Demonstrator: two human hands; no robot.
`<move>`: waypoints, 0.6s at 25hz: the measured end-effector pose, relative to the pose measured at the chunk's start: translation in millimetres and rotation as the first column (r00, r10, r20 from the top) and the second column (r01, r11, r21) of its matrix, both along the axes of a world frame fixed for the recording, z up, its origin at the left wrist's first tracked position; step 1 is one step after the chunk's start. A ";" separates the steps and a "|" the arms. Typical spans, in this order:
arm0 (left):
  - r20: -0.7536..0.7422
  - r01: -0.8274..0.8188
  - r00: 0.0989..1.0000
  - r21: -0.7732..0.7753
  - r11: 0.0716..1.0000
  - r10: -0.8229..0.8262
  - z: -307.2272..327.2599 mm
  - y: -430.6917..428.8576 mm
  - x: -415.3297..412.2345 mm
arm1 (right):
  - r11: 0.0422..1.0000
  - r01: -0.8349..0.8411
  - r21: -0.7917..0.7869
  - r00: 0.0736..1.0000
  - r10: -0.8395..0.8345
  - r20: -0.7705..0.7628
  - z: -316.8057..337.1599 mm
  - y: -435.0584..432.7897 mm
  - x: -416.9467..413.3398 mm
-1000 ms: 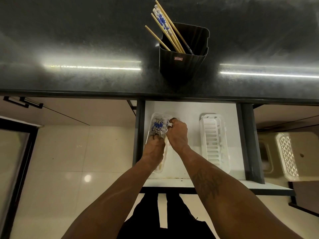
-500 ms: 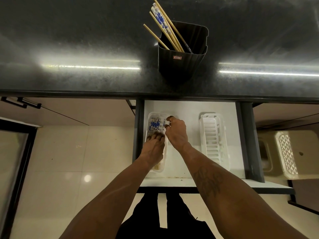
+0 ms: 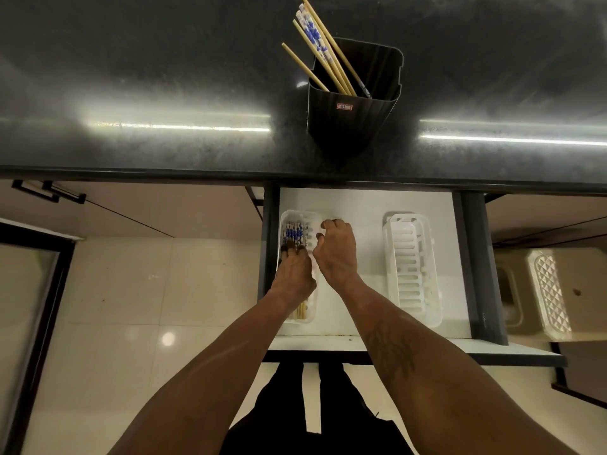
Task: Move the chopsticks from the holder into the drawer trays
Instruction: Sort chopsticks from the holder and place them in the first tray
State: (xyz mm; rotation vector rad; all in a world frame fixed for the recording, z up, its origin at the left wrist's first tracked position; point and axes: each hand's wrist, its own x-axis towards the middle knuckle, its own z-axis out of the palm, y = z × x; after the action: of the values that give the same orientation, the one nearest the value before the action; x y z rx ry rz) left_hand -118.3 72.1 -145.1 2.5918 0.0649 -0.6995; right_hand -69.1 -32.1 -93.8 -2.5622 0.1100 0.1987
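Head cam: L hand (image 3: 292,277) lies w/ fingers straight, pressing the laid sticks (image 3: 295,233) in the L tray (image 3: 316,222) of the drawer (image 3: 361,205); R hand (image 3: 336,254) is curled just beside that tray's rim, can't tell if it pinches anything. Approx. halfway: one batch is in, R tray (image 3: 412,267) shows no sticks, and several holder sticks (image 3: 320,47) wait in the holder (image 3: 348,133) on the counter.

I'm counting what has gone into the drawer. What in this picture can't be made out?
Head view:
- Count of tray chopsticks in the left tray: the left hand covers their middle.
- Whether the right hand holds anything: its curled fingers face away.
- Holder chopsticks: the holder wall hides their lower ends, and the frame's top edge cuts the tips.
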 end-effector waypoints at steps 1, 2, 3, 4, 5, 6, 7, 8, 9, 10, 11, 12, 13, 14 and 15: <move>-0.007 -0.023 1.000 -0.019 1.000 0.023 -1.2 -0.2 0.8 | 1.000 0.020 0.001 0.999 -0.020 -0.028 -1.2 -0.3 0.8; -0.011 -0.037 0.999 -0.036 0.999 0.037 -1.9 -0.7 0.9 | 0.999 0.033 0.018 0.998 -0.032 -0.061 -0.8 0.1 2.0; -0.010 -0.040 0.999 -0.041 0.998 0.039 -1.4 -1.5 0.6 | 0.998 0.035 0.043 0.995 -0.031 -0.095 -0.7 0.4 3.3; -0.003 -0.034 0.999 -0.036 0.999 0.034 -1.5 -2.6 0.2 | 0.998 0.022 0.064 0.993 -0.014 -0.119 -0.9 0.4 3.7; 0.000 -0.028 1.000 -0.029 0.999 0.028 -1.4 -3.7 -0.1 | 0.997 0.000 0.075 0.991 0.010 -0.131 -1.6 0.2 3.4; -0.002 -0.027 1.000 -0.029 0.999 0.027 -2.4 -4.9 -0.3 | 0.997 -0.020 0.079 0.990 0.030 -0.139 -1.8 -0.4 2.4; -0.002 -0.028 1.000 -0.030 0.999 0.028 -3.2 -6.2 -0.1 | 0.996 -0.028 0.088 0.989 0.040 -0.140 -2.6 -1.4 1.6; 0.002 -0.032 0.999 -0.027 0.999 0.032 -3.2 -7.4 0.4 | 0.995 -0.028 0.098 0.989 0.042 -0.140 -3.3 -2.5 1.3; 0.009 -0.041 0.999 -0.025 0.999 0.041 -3.8 -7.9 1.5 | 0.994 -0.031 0.105 0.989 0.046 -0.140 -5.0 -3.6 2.0; 0.021 -0.052 0.998 -0.033 0.998 0.052 -4.0 -8.5 2.6 | 0.994 -0.035 0.106 0.989 0.049 -0.140 -5.9 -4.3 3.1; 0.031 -0.063 0.997 -0.049 0.997 0.065 -2.7 -8.9 3.0 | 0.994 -0.036 0.108 0.989 0.051 -0.141 -6.3 -4.8 4.1; 0.040 -0.074 0.996 -0.065 0.995 0.077 -1.6 -8.8 2.7 | 0.993 -0.035 0.109 0.988 0.051 -0.143 -6.1 -5.2 5.1; 0.052 -0.088 0.994 -0.075 0.993 0.092 0.7 -8.7 2.4 | 0.993 -0.037 0.110 0.988 0.053 -0.145 -6.3 -5.8 5.7; 0.061 -0.107 0.992 -0.077 0.991 0.111 3.3 -8.2 1.9 | 0.993 -0.046 0.105 0.987 0.061 -0.146 -6.0 -6.2 5.7; 0.066 -0.123 0.990 -0.073 0.990 0.128 6.2 -7.4 1.9 | 0.993 -0.061 0.098 0.987 0.075 -0.142 -6.1 -6.1 5.7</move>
State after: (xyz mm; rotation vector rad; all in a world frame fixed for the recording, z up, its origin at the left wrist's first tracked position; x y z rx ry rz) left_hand -116.3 64.7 -138.9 2.5183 0.1773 -0.5553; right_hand -63.4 -38.2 -99.9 -2.4583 0.0666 0.4078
